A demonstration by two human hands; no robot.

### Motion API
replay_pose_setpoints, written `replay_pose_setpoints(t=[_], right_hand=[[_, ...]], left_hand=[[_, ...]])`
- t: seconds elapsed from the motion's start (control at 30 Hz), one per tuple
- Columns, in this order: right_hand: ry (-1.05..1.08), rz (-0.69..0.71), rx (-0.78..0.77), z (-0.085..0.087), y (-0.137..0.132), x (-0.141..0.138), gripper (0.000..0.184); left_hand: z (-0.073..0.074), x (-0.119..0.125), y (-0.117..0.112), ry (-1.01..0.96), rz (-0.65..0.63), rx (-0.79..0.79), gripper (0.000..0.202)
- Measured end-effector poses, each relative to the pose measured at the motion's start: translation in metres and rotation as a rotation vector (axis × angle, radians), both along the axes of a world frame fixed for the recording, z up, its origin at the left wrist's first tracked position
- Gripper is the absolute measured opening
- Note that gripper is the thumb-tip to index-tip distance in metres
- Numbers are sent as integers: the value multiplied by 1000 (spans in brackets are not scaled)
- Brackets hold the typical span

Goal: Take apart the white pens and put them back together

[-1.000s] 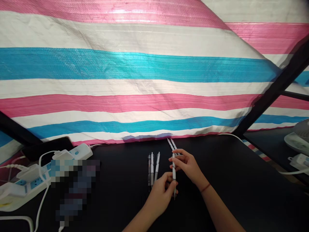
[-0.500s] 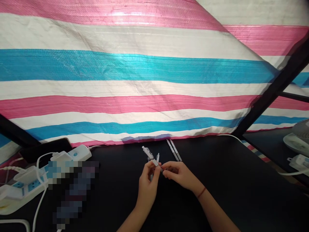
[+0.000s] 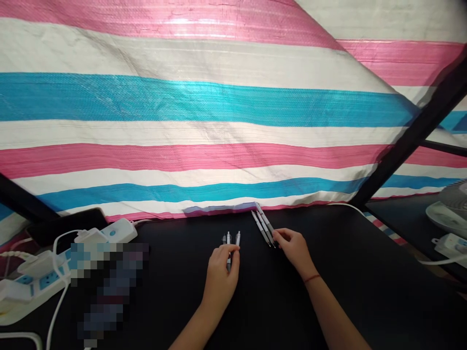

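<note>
My right hand pinches the tip end of a white and grey pen, which slants toward the striped sheet. Just left of it, two similar pens lie side by side on the black table. My left hand is closed, thumb and index finger together at the lower part of a white click pen. Another white pen and a darker, clear-looking one sit just left of that, their lower parts mostly behind the fingers.
A white power strip with plugs and cables runs along the left side, beside a blurred-out dark object. A striped sheet hangs behind the table. At right, a fan stands on another surface.
The pen held between both hands has gone right in my right hand, beside the two pens there. My left hand has let go of it and lowered to the pens on the left.
</note>
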State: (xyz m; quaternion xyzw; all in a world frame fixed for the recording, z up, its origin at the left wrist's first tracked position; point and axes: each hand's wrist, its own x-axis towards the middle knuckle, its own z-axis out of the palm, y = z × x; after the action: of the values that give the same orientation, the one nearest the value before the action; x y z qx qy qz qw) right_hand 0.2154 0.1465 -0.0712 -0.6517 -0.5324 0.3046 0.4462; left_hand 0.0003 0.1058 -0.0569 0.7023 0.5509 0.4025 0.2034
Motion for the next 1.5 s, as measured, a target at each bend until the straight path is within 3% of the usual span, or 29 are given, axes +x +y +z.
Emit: replay_pose_setpoints(t=[0.23, 0.5, 0.63, 0.83, 1.07, 1.37, 1.5], right_hand=[[-244, -79, -34, -2, -1, 6, 25], [-30, -139, -34, -8, 4, 17, 31], [-106, -220, -43, -6, 3, 21, 28], [-354, -168, -108, -2, -1, 13, 22], [-475, -84, -148, -1, -4, 9, 23], [-412, -83, 59, -2, -4, 3, 30], [-277, 24, 147, 0, -5, -8, 30]], left_hand=[[-10, -3, 2, 261, 43, 53, 20], [-12, -3, 1, 340, 51, 24, 22], [-11, -3, 1, 433, 104, 15, 22], [-12, -1, -3, 507, 140, 47, 21], [-11, 0, -5, 529, 107, 58, 18], [-11, 2, -7, 518, 56, 95, 14], [-7, 4, -9, 455, 22, 106, 14]])
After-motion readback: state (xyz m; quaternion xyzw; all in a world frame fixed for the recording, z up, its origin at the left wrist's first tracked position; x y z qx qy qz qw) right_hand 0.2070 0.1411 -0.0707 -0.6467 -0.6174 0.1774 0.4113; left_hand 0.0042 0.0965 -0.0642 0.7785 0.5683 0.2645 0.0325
